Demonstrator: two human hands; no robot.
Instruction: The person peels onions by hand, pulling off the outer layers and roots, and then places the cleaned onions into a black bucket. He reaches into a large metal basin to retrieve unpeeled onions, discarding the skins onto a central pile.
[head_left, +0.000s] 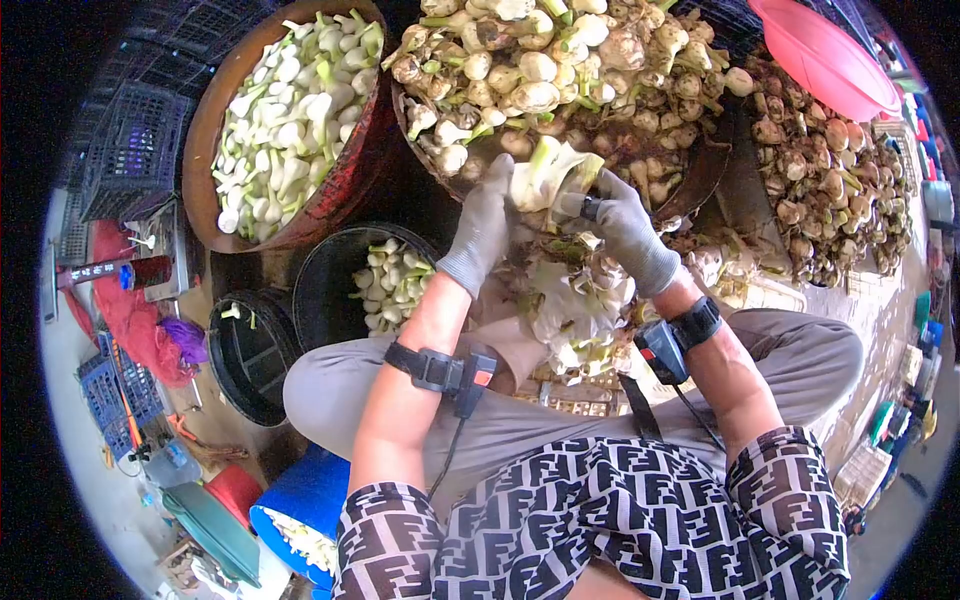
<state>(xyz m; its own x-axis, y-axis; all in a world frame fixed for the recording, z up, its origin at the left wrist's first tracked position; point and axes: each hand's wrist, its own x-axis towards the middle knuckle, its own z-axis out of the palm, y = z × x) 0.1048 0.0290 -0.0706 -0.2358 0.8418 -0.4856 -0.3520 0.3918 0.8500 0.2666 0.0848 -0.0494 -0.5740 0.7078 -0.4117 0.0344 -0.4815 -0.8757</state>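
Up in front of me, both gloved hands are on one garlic bulb (540, 182), with pale, loosened outer skin spreading to the right. My left hand (482, 228) is closed on its left side. On the other side, my right hand (628, 228) pinches the skin, and a small black band shows at its fingers. Beneath my hands lies a heap of torn garlic skins (575, 305). Just beyond them stands a large basin (712, 168) heaped with unpeeled, soil-stained garlic bulbs (540, 70).
Cleaned white garlic fills a rusty drum (197, 150) at left. A black tub (312, 262) below it holds more. Brown garlic (810, 190) is piled at right under a pink basin (825, 55). A blue bucket (335, 475) sits by my left knee; crates (140, 150) stand far left.
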